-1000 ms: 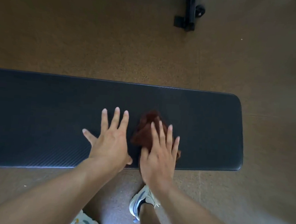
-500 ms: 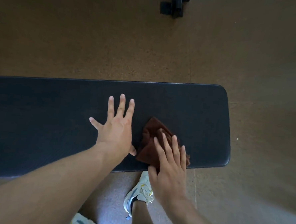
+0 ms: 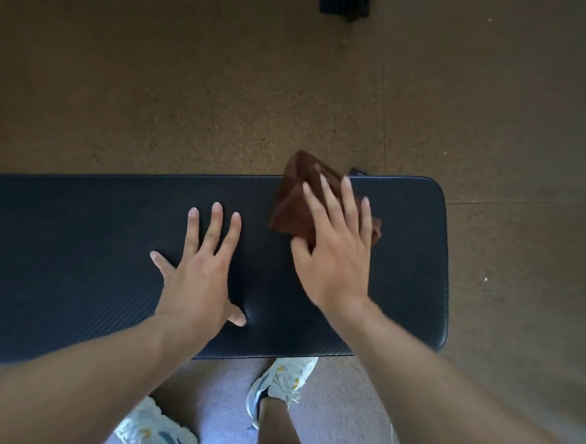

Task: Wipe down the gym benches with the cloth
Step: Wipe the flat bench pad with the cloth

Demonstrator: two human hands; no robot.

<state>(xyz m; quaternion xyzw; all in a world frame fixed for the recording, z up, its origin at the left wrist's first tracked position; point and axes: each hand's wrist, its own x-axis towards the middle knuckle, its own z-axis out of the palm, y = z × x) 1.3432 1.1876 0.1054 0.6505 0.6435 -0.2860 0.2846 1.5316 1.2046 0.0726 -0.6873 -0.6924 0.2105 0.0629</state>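
A long black padded gym bench (image 3: 77, 243) runs across the head view, its rounded right end near the right side. My left hand (image 3: 203, 271) lies flat on the pad with fingers spread. My right hand (image 3: 334, 245) presses a crumpled brown cloth (image 3: 292, 204) onto the pad with straight fingers. The cloth sits at the bench's far edge, and one corner of it sticks out past that edge over the floor.
Brown speckled floor (image 3: 190, 78) surrounds the bench. A black equipment foot (image 3: 344, 3) stands at the top of the view. My two white sneakers (image 3: 282, 379) are on the floor just in front of the bench's near edge.
My right hand has pushed the cloth from the bench's near edge across to its far edge. My left hand has stayed flat on the pad.
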